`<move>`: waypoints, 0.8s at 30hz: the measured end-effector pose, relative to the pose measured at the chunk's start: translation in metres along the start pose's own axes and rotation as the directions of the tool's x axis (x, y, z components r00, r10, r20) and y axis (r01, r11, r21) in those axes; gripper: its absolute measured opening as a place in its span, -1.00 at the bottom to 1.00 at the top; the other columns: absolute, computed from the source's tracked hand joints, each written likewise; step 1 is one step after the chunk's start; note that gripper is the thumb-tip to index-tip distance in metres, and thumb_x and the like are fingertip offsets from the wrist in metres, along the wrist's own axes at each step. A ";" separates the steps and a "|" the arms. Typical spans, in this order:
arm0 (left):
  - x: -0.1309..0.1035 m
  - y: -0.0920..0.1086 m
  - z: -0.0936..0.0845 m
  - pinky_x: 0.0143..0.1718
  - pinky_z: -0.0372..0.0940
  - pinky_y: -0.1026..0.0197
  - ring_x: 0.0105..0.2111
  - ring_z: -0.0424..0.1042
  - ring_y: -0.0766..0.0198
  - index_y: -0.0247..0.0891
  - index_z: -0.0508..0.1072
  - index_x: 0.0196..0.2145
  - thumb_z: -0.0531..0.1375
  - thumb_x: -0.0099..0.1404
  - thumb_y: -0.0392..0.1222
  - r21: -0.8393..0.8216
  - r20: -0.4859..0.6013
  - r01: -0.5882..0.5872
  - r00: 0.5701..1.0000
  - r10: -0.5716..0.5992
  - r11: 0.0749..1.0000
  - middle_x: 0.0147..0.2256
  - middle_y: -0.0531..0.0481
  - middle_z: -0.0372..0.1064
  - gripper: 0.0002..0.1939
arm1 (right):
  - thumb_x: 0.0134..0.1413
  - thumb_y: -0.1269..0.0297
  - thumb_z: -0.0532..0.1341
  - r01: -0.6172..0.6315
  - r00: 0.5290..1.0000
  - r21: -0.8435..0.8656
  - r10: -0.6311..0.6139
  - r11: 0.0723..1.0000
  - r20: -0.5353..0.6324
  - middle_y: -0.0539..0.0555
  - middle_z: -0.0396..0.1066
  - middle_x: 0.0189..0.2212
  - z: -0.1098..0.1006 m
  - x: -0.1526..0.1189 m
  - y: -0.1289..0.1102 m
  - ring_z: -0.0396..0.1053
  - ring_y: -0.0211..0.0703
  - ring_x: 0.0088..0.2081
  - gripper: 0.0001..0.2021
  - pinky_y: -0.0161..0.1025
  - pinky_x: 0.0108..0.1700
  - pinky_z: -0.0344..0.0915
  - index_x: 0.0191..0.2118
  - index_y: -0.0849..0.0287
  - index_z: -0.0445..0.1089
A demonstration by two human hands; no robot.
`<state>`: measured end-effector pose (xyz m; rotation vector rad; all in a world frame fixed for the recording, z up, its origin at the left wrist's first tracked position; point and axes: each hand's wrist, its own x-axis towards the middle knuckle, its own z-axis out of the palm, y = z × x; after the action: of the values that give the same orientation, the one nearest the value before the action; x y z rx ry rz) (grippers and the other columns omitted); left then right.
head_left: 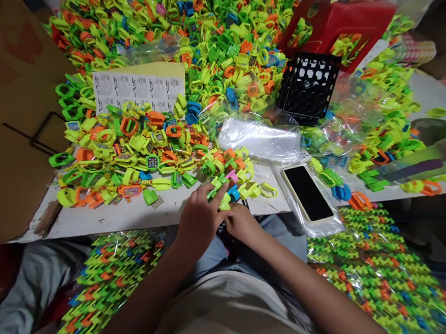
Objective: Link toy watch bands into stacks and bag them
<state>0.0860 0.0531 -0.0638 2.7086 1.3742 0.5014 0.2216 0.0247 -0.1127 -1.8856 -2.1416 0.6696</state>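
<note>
Toy watches point(231, 177) in green, yellow, orange, blue and pink stand packed in close rows at the table's front edge. Dark edges of a black piece point(221, 227) show below them between my hands; most of it is hidden. My left hand point(200, 212) rests against the left side of this group, its fingers bent over a yellow-green toy watch. Close beside it, my right hand point(244, 222) is closed just under the rows, its fingertips tucked behind the left thumb. Whatever it grips is hidden.
Loose toy watches point(215, 50) heap the table. Nearby lie a sticker sheet point(137, 89), clear plastic bags point(261, 139), a black plastic basket point(309, 87), a red plastic stool point(350, 23) and a phone point(309, 194). A cardboard box point(14, 125) stands left. Bagged toy watches point(379, 273) flank my lap.
</note>
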 end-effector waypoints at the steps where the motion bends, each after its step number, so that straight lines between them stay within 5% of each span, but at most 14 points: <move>1: 0.002 0.003 -0.002 -0.18 0.29 0.09 -0.16 0.33 0.08 -0.07 0.24 0.18 0.15 0.27 -0.07 0.039 0.014 0.008 1.000 -0.009 0.999 -0.07 -0.17 0.26 -0.49 | 0.06 0.54 0.06 0.012 0.999 0.034 -0.011 0.999 -0.030 0.23 0.47 -0.35 0.002 0.000 0.002 0.39 -0.10 -0.33 -0.80 -0.29 -0.31 0.21 -0.27 0.32 0.42; 6: 0.005 0.016 -0.004 -0.14 0.26 0.05 -0.12 0.33 0.03 -0.08 0.24 0.19 0.08 0.31 -0.04 0.123 -0.055 0.021 0.998 -0.014 0.992 -0.07 -0.21 0.29 -0.50 | 0.04 0.57 0.05 0.075 0.989 0.138 -0.056 0.988 -0.138 0.21 0.46 -0.38 0.006 -0.002 0.004 0.39 -0.12 -0.34 -0.79 -0.30 -0.32 0.22 -0.34 0.30 0.42; 11: -0.007 0.008 -0.004 -0.01 0.18 0.01 -0.02 0.29 0.03 -0.13 0.16 0.23 0.08 0.31 -0.03 -0.012 -0.100 -0.016 0.995 0.015 1.000 -0.01 -0.20 0.27 -0.44 | 0.03 0.55 0.06 0.122 0.979 0.183 -0.088 0.976 -0.183 0.17 0.47 -0.40 0.008 -0.004 0.009 0.40 -0.13 -0.34 -0.81 -0.28 -0.29 0.27 -0.36 0.26 0.41; 14: -0.012 -0.029 -0.016 0.01 0.16 0.01 0.01 0.27 0.06 -0.14 0.16 0.22 0.03 0.33 0.03 -0.104 -0.130 0.110 0.984 -0.123 0.988 0.04 -0.18 0.24 -0.46 | 0.09 0.46 0.07 0.159 0.968 0.260 -0.099 0.952 -0.232 0.17 0.49 -0.36 0.009 -0.010 0.011 0.42 -0.08 -0.31 -0.82 -0.22 -0.25 0.32 -0.30 0.24 0.42; 18: 0.009 -0.097 -0.036 -0.03 0.17 0.00 -0.02 0.29 0.01 -0.23 0.40 0.00 -0.07 0.38 0.00 0.016 -0.139 0.461 0.880 -0.454 0.887 -0.05 -0.19 0.35 -0.58 | 0.18 0.34 0.05 0.210 0.941 0.351 -0.091 0.913 -0.327 0.21 0.50 -0.27 0.008 -0.023 0.010 0.45 -0.03 -0.24 -0.77 -0.14 -0.17 0.37 -0.18 0.22 0.43; 24: 0.074 -0.145 -0.031 -0.25 0.22 0.20 -0.18 0.43 0.12 -0.14 0.42 0.00 0.00 0.32 -0.15 0.165 0.135 0.322 0.929 -0.345 0.932 -0.13 -0.09 0.48 -0.64 | 0.21 0.31 0.05 0.234 0.916 0.406 -0.060 0.883 -0.397 0.16 0.51 -0.27 0.005 -0.040 0.012 0.46 -0.06 -0.21 -0.76 -0.12 -0.13 0.38 -0.16 0.18 0.45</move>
<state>0.0041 0.1962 -0.0443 2.4643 1.8330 0.1582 0.2363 -0.0143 -0.1174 -1.4454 -1.6900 0.6385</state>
